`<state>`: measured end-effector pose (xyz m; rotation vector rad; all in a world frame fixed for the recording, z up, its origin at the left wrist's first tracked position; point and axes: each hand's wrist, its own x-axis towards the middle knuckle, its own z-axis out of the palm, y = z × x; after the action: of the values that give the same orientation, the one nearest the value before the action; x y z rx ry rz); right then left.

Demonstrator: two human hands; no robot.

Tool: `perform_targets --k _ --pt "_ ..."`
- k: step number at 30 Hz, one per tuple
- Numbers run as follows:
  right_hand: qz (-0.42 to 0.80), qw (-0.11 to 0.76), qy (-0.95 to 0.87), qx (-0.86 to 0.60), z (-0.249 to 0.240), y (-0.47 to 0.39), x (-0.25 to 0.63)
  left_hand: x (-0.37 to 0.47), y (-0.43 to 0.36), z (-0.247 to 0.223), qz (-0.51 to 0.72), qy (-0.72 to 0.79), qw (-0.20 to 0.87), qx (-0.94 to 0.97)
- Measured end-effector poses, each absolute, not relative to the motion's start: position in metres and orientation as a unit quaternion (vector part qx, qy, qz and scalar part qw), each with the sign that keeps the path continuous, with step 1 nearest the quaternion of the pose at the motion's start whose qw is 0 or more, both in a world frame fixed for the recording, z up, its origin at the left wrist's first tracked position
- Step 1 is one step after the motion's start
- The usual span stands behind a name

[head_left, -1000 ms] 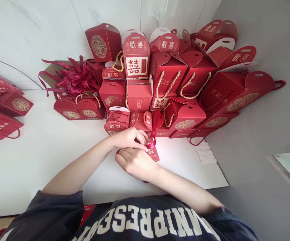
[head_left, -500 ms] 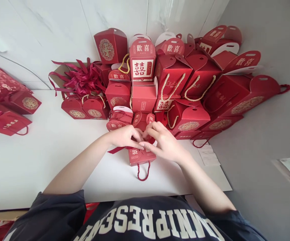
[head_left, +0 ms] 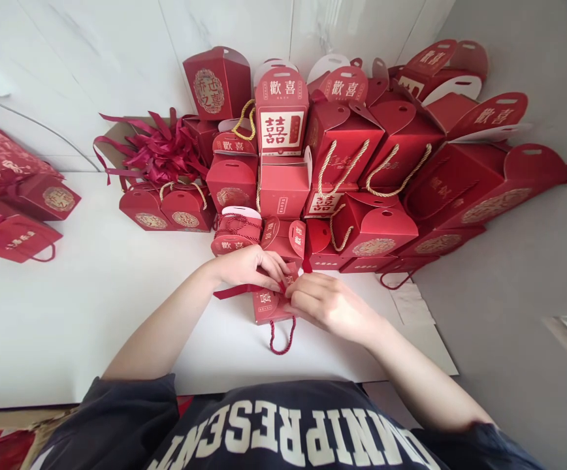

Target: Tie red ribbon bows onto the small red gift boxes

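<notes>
Atop the small box (head_left: 265,311), both hands' (head_left: 254,269) (head_left: 330,303) fingers pinch red ribbon (head_left: 237,292).

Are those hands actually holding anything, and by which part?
The left hand and right hand hold a red ribbon, inward from its loose left end, above a gift box.

The left hand (head_left: 249,267) and right hand (head_left: 335,301) hide the middle of the ribbon (head_left: 237,292) and part of the small box (head_left: 266,308) from us. We cannot see the right fingertips clearly. The left edge cuts off the boxes (head_left: 16,230) there, and the bottom edge crops the shirt (head_left: 283,450). We find the gift boxes' (head_left: 283,186) smallest print too tiny to read.
</notes>
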<state>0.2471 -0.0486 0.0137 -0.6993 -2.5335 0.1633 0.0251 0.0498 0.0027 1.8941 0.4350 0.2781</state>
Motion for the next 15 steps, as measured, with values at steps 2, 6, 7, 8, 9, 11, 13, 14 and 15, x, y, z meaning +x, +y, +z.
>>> perform_targets --k 2,6,7,8,9,11,13,14,15 --pt "0.007 0.238 -0.94 -0.243 0.012 -0.053 0.246 0.025 0.049 0.001 0.119 0.193 0.552 0.802" --pt "-0.082 0.248 -0.945 -0.196 0.008 -0.059 0.244 0.025 0.048 0.001 0.12 0.205 0.557 0.796" --pt "-0.091 0.249 -0.945 -0.191 0.007 -0.06 0.244 0.025 0.048 0.001 0.12 0.206 0.56 0.793" --pt "-0.096 0.251 -0.944 -0.191 0.007 -0.061 0.245 0.025 0.048 0.001 0.118 0.207 0.562 0.792" --pt "-0.098 0.251 -0.943 -0.193 0.006 -0.061 0.245 0.025 0.048 0.0 0.117 0.206 0.564 0.791" --pt "-0.104 0.252 -0.942 -0.195 0.005 -0.062 0.246 0.025 0.048 0.0 0.116 0.206 0.567 0.789" --pt "-0.113 0.256 -0.942 -0.185 0.005 -0.062 0.247 0.026 0.047 -0.001 0.122 0.212 0.568 0.786" --pt "-0.116 0.258 -0.943 -0.178 0.004 -0.061 0.247 0.026 0.046 -0.002 0.127 0.216 0.568 0.784" --pt "-0.116 0.26 -0.943 -0.172 0.004 -0.061 0.246 0.026 0.045 -0.002 0.132 0.221 0.565 0.784"
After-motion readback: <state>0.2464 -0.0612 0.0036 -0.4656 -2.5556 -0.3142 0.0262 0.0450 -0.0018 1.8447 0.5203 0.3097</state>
